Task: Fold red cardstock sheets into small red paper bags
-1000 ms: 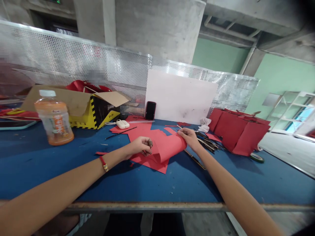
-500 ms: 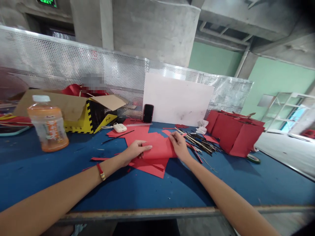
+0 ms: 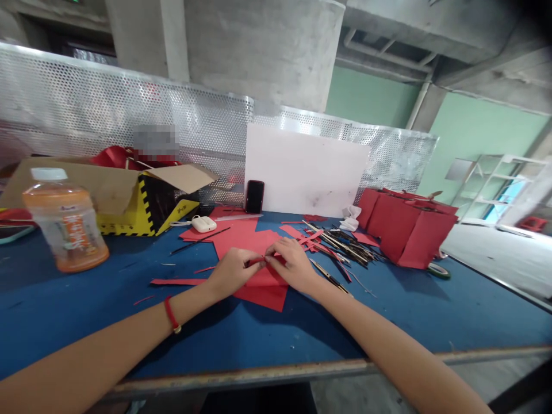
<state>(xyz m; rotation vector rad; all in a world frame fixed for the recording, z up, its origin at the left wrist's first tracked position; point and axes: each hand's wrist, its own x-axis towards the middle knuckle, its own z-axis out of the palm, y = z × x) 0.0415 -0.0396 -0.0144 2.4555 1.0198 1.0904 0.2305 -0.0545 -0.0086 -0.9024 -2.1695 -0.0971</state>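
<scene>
Over a stack of red paper sheets (image 3: 263,299), my two hands meet with their fingertips nearly touching. My left hand (image 3: 235,270) has thumb and fingers pinched on a red paper sheet (image 3: 269,279), with a red bracelet (image 3: 171,315) around the wrist. The fingers of my right hand (image 3: 290,265) are closed on the same sheet, close to the left thumb. Most of its upper part is hidden behind my hands. Beside my right hand lies a utility knife (image 3: 330,277) on the blue table (image 3: 194,356).
Thin sticks (image 3: 351,247) and red paper strips lie to the right, before several red paper bags (image 3: 414,236). A drink bottle (image 3: 69,224), an open carton (image 3: 125,201) and a white earphone case (image 3: 203,223) stand left. A phone (image 3: 254,196) leans on a white board (image 3: 306,167).
My hands have come together from the two sides of the sheet, the right moving left. The knife beside the right hand now shows. The view has shifted slightly.
</scene>
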